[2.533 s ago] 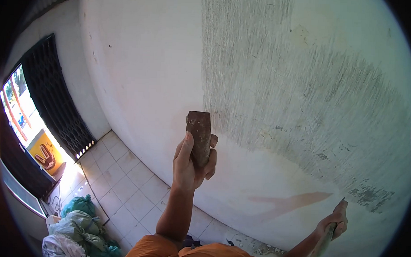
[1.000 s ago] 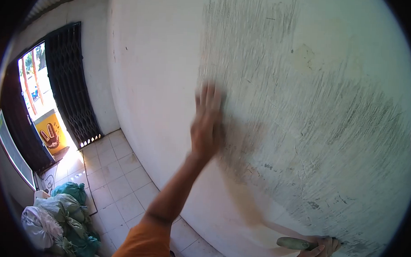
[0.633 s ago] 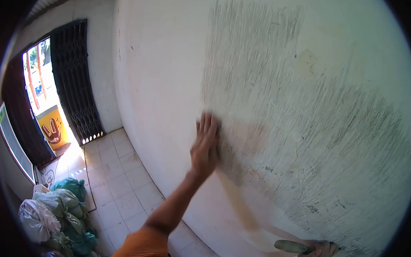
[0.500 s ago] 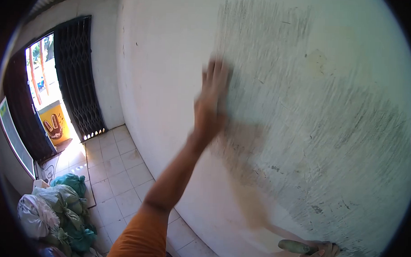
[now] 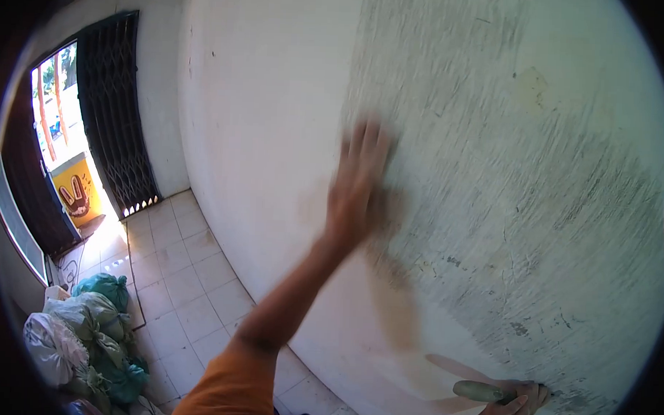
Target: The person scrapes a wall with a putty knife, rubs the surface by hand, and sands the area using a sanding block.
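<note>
A pale wall [image 5: 277,96] fills most of the view, with grey, rough streaks scored over its middle and right. My left hand [image 5: 361,183] lies flat and slightly blurred against or very close to the wall, at the left edge of this streaked patch. Its fingers are stretched out and hold nothing. Low on the right, my right hand [image 5: 515,408] is closed around a scraper [image 5: 479,391] with a thick, rounded grey-green handle pointing left. The fingers hide its blade, and this hand is close to the wall's streaked surface.
Several tied sacks [image 5: 86,338], white and green, are piled on the tiled floor [image 5: 176,275] at lower left. Behind them a dark folding metal gate [image 5: 116,105] stands partly open onto bright daylight. A framed panel [image 5: 21,222] leans at far left.
My left hand has slid down the wall, its fingers still extended. My right hand keeps its grip on the scraper low on the right. The view has shifted slightly.
</note>
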A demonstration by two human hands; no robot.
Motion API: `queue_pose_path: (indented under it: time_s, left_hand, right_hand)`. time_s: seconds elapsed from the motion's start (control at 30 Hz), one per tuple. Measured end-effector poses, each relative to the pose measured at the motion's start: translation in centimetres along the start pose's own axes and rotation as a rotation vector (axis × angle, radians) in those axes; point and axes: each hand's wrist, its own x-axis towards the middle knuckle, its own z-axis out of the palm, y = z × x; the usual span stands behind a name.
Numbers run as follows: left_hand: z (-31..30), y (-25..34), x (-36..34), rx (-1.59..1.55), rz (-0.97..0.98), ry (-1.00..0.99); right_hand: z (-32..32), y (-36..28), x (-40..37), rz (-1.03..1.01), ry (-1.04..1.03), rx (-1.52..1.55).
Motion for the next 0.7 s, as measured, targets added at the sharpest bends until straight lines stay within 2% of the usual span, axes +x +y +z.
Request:
queue_pose_path:
  time_s: [0.07, 0.13, 0.17, 0.23, 0.3, 0.33, 0.37, 0.4, 0.43, 0.47, 0.53, 0.6, 0.67, 0.7]
  left_hand:
    - [0.4, -0.2, -5.1, -0.074, -0.016, -0.032]
    - [-0.2, 0.6, -0.2, -0.069, -0.003, -0.025]
    - [-0.1, 0.2, 5.3, -0.142, 0.109, 0.056]
    - [0.4, 0.7, 9.5, -0.164, -0.027, 0.031]
    - [0.0, 1.9, 4.4, -0.140, -0.121, 0.003]
    - [-0.2, 2.5, -1.1, -0.049, -0.084, -0.022]
    - [-0.6, 3.0, -5.4, -0.094, -0.132, -0.063]
    - [-0.7, 3.0, -5.4, -0.104, -0.123, -0.073]
    - [-1.3, 3.5, -4.6, -0.113, -0.114, -0.083]
    - [0.0, 2.0, -1.4, -0.184, -0.021, -0.021]
    - [-0.7, 1.1, 10.0, -0.143, 0.074, 0.014]
    - [-0.1, 1.1, 11.0, -0.144, 0.043, 0.059]
    - [-0.1, 2.6, 1.0, -0.008, -0.070, -0.050]
    - [-0.1, 3.3, -1.8, -0.066, -0.092, -0.055]
  right_hand:
    - [0.0, 0.1, -0.3, -0.014, 0.007, 0.014]
    - [-0.4, 0.1, -0.1, -0.032, -0.015, 0.020]
    - [-0.2, 0.0, 0.0, -0.032, -0.014, 0.012]
    - [0.1, -0.1, 0.1, -0.054, 0.011, -0.016]
    - [0.3, -0.1, 0.3, -0.109, 0.057, -0.038]
    - [0.3, 0.1, 0.4, -0.105, 0.030, -0.025]
    - [-0.1, 0.1, 0.3, -0.093, 0.000, -0.016]
    - [-0.1, -0.1, 0.1, -0.078, -0.024, -0.002]
    - [-0.2, -0.2, -0.1, -0.067, -0.016, 0.003]
    - [-0.4, 0.0, 0.0, -0.069, -0.019, 0.010]
    - [0.4, -0.3, 0.1, -0.055, -0.003, 0.014]
    - [0.2, -0.7, 0.6, -0.051, -0.033, 0.012]
    - [-0.2, -0.2, 0.3, -0.034, -0.022, -0.002]
    - [-0.5, 0.0, 0.1, -0.022, -0.010, -0.014]
